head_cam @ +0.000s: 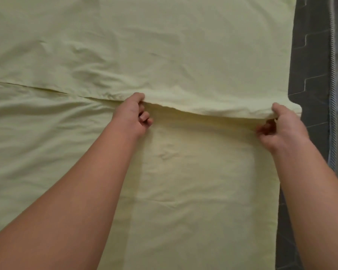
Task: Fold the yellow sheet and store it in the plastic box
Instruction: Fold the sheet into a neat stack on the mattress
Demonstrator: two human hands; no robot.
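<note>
Head view, looking down: a pale yellow sheet (164, 45) lies spread flat and fills almost the whole picture, lightly wrinkled. One layer is folded over another, and its edge runs across the middle. Two bare forearms reach forward. The left hand (132, 114) pinches that folded edge near the centre, fingers curled under it. The right hand (281, 124) pinches the same edge at its right corner. A dark grey mattress (310, 65) with a quilted side shows along the right.

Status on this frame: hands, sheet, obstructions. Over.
Both gripping: left hand and right hand pinch the upper layer's edge of the yellow sheet. Sheet lies flat, partly folded. No plastic box in view; nothing blocking.
</note>
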